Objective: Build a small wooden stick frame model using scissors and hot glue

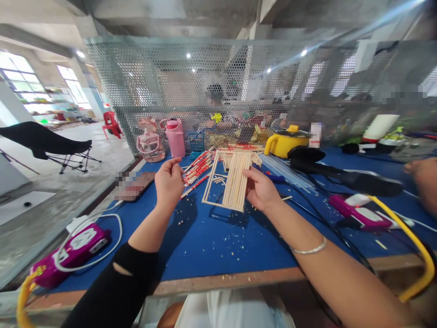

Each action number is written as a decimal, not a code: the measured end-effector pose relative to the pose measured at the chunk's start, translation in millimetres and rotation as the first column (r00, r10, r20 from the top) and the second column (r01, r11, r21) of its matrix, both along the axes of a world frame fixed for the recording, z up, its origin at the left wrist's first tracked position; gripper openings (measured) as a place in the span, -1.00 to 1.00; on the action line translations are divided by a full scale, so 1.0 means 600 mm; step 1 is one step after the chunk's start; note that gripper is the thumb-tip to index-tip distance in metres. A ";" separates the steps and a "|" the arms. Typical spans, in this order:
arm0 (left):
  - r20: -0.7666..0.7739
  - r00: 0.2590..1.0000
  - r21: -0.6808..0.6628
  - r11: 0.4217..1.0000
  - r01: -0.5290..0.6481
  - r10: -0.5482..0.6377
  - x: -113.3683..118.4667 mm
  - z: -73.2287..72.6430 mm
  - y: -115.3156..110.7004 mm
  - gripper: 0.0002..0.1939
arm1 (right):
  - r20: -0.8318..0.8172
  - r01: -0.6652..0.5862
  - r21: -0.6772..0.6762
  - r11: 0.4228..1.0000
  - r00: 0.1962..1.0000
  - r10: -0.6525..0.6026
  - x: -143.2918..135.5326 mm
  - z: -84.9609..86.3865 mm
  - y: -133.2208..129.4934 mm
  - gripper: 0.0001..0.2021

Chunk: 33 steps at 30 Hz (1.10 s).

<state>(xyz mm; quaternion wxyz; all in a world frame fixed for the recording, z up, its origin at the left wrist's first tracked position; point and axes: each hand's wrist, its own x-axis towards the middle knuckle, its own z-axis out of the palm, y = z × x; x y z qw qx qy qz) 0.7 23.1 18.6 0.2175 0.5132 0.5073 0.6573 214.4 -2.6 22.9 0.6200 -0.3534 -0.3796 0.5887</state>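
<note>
My right hand grips the right edge of a panel of thin wooden sticks, tilted above the blue table. Sticks lie side by side over the panel's right part, while its left part is an open frame. My left hand is raised left of the panel, apart from it. Its fingers are pinched together, and what they hold, if anything, is too small to make out. Behind that hand lies a pile of chopsticks in red-printed wrappers. Short stick pieces show through the frame.
Purple power strips lie at both sides with cables. A phone, a pink bottle, a yellow pot and translucent glue sticks stand or lie around. A mesh screen closes the back. Another person's hand is at right.
</note>
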 end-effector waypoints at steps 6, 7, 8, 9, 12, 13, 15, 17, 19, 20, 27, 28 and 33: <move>-0.060 0.996 0.024 0.997 0.068 -0.066 0.006 -0.011 0.004 -0.70 | -0.016 0.022 0.008 1.000 1.000 -0.022 0.001 0.002 0.000 -0.77; -0.058 0.995 0.026 0.996 0.083 -0.082 0.008 -0.013 0.004 -0.70 | -0.014 0.023 0.009 1.000 1.000 -0.022 0.001 0.001 0.000 -0.77; -0.054 0.994 0.027 0.995 0.095 -0.094 0.011 -0.016 0.004 -0.70 | -0.010 0.022 0.010 1.000 1.000 -0.022 0.002 0.000 0.001 -0.77; -0.051 0.993 0.023 0.994 0.104 -0.103 0.012 -0.018 0.005 -0.71 | -0.006 0.020 0.010 1.000 1.000 -0.020 0.003 -0.001 0.002 -0.78; -0.059 0.992 0.005 0.994 0.111 -0.110 0.008 -0.028 0.014 -0.75 | 0.013 0.002 0.010 1.000 1.000 -0.002 0.004 -0.004 0.003 -0.79; -0.060 0.992 0.000 0.994 0.111 -0.111 0.006 -0.031 0.017 -0.77 | 0.026 -0.011 0.004 1.000 1.000 0.011 0.004 -0.005 0.003 -0.79; -0.054 0.991 0.006 0.993 0.121 -0.120 0.003 -0.035 0.023 -0.78 | 0.070 -0.059 -0.024 0.998 0.996 0.061 0.003 -0.007 0.003 -0.81; -0.041 0.989 0.014 0.989 0.145 -0.144 0.004 -0.037 0.025 -0.73 | 0.138 -0.134 -0.068 0.989 0.980 0.142 0.000 -0.012 0.001 -0.84; -0.030 0.986 0.017 0.986 0.167 -0.167 0.008 -0.036 0.023 -0.67 | 0.213 -0.195 -0.108 0.975 0.953 0.214 -0.006 -0.021 0.001 -0.87; -0.030 0.984 0.017 0.985 0.174 -0.173 0.011 -0.035 0.021 -0.65 | 0.252 -0.210 -0.122 0.970 0.939 0.235 -0.009 -0.027 0.002 -0.89; -0.180 0.971 0.041 0.985 0.167 -0.157 0.026 -0.027 -0.003 -0.68 | 0.582 -0.051 -0.078 0.996 0.808 0.087 0.011 -0.045 0.017 -0.73; -0.225 0.963 0.054 0.985 0.166 -0.150 0.028 -0.026 -0.006 -0.68 | 0.617 -0.006 -0.033 0.999 0.787 0.025 0.018 -0.040 0.016 -0.71; -0.408 0.897 0.164 0.953 0.255 -0.170 0.050 -0.022 -0.030 -0.66 | 0.681 -0.070 0.221 0.973 0.725 -0.103 0.016 -0.010 -0.009 -0.63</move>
